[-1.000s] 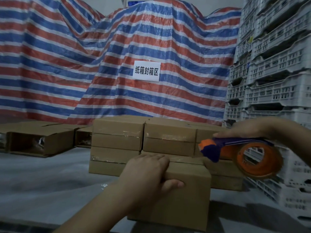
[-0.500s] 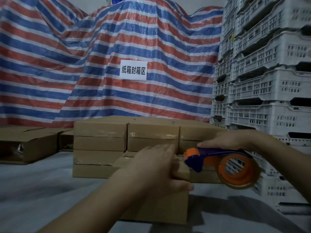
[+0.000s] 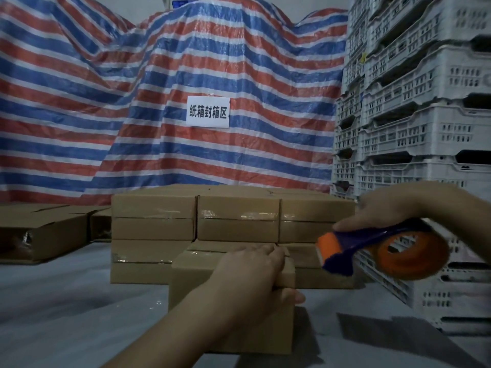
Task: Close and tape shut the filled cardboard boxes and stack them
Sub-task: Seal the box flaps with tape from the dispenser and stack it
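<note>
Two bare forearms, no sleeves, gloves, rings or watch; hands bare.

Open grey floor left of near box; stacked boxes behind, crates right.

Dim, flat indoor light, soft shadows on the floor, slight motion blur, wide-angle bending at edges.
</note>
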Tool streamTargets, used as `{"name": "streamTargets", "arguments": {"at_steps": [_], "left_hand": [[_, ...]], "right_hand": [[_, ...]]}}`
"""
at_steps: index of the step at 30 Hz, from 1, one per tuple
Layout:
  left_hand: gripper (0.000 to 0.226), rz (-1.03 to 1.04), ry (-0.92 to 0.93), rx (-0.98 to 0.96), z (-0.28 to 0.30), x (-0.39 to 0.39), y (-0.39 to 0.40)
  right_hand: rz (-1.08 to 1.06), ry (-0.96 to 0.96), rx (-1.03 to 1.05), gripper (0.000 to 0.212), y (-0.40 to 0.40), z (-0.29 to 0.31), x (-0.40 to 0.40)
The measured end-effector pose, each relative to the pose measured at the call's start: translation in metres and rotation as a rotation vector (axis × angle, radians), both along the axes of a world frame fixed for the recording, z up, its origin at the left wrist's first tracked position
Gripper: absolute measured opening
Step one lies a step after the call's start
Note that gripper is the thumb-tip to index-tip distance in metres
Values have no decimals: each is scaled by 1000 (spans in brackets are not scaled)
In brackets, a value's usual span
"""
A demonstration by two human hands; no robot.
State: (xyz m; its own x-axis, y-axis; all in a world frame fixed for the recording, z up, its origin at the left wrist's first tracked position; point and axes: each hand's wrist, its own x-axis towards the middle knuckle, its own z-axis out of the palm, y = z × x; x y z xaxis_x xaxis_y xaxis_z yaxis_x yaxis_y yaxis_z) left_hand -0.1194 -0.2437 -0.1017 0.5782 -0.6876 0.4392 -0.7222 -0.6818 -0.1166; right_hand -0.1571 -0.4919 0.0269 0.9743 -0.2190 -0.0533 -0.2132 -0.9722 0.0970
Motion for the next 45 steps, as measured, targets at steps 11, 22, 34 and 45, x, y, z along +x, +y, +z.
{"name": "streamTargets", "arguments": {"at_steps": [11,22,34,45], "left_hand": [[75,58,30,13,-1,13,16],[76,57,-2,0,-3,14,16],[75,23,-32,-18,1,9,17],[128,46,60,-56,0,10,14]], "right_hand": [[133,-345,-572,62,27,-104,11],[-4,-521,-206,66,11,-172,10],[298,-614,1227,30,91,-91,37],[337,-538,1713,66,124,-158,47]]}}
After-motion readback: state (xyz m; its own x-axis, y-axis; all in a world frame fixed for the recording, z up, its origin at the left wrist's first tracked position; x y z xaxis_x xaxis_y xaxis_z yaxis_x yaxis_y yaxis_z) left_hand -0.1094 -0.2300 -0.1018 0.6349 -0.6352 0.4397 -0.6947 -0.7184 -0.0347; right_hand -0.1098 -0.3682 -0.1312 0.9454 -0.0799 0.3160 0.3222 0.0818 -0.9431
